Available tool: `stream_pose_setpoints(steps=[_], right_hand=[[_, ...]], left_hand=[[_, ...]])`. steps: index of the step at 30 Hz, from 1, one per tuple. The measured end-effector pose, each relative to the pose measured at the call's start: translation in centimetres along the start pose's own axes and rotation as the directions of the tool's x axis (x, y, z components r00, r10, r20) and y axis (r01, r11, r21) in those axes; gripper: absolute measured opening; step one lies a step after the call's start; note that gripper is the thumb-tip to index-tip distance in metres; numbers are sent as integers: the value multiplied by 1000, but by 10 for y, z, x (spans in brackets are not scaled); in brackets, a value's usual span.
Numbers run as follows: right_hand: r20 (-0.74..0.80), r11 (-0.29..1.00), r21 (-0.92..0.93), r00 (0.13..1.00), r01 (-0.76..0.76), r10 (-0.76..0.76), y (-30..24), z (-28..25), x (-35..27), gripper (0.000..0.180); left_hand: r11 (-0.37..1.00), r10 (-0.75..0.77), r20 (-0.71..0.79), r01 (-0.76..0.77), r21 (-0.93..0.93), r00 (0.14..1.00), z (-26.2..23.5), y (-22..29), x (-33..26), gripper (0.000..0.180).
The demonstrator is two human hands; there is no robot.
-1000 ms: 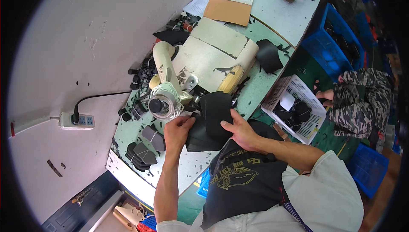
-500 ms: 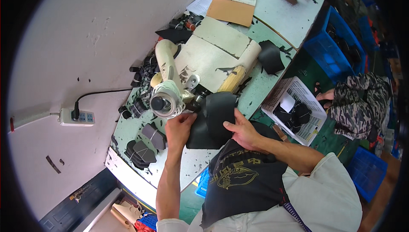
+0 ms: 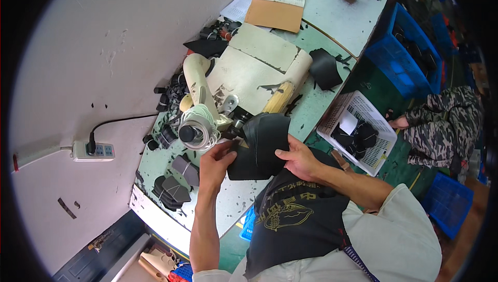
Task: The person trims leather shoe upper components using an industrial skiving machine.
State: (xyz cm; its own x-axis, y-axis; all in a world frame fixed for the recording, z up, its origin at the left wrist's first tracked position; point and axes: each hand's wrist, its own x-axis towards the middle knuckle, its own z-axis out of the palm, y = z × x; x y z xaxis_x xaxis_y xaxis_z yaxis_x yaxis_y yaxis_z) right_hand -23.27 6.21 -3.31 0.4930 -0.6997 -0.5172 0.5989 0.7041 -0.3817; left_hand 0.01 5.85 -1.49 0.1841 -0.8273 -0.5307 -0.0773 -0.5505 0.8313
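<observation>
My two hands hold a black leather-like sheet (image 3: 270, 150) between them, its far end against the working head of a cream machine (image 3: 254, 69). My left hand (image 3: 215, 164) pinches the sheet's left edge between thumb and fingers, just below the machine's metal parts (image 3: 239, 118). On the opposite edge, my right hand (image 3: 301, 158) grips with the thumb on top and the fingers partly hidden underneath. A thin line runs down the sheet's middle. White cord is wound round a post (image 3: 199, 126) beside my left hand.
Bundled dark pieces (image 3: 171, 191) lie on the table's left, with black scraps along the wall. Another black sheet (image 3: 325, 68) rests right of the machine. A white basket (image 3: 358, 131) and a blue crate (image 3: 404, 54) stand on the floor near a seated person's camouflage-clad legs (image 3: 446, 124).
My left hand has drawn slightly back from the machine's head, its fingers now further apart along the sheet's edge. The sheet lies flatter, its middle line now showing. My right hand keeps its grip.
</observation>
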Motion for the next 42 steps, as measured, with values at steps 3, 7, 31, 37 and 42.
stream_pose_setpoints(steps=[3,7,31,37,42], right_hand=[[-29,1000,25,999,16,-15,2,2,-2,50],[-40,999,38,999,27,-26,-4,1,0,50],[-50,996,-61,997,-58,55,-9,-3,-5,55],[3,996,-90,1000,11,-10,-4,0,-7,55],[-23,999,-39,1000,-10,9,-5,0,-7,54]], left_hand=[[852,-14,-81,54,521,997,9,27,5,26],[875,44,-41,-19,485,998,12,21,14,26],[999,-10,-5,10,45,1000,2,-1,2,28],[955,-8,-71,28,294,997,7,4,2,25],[950,76,-149,-26,312,986,22,11,8,22]])
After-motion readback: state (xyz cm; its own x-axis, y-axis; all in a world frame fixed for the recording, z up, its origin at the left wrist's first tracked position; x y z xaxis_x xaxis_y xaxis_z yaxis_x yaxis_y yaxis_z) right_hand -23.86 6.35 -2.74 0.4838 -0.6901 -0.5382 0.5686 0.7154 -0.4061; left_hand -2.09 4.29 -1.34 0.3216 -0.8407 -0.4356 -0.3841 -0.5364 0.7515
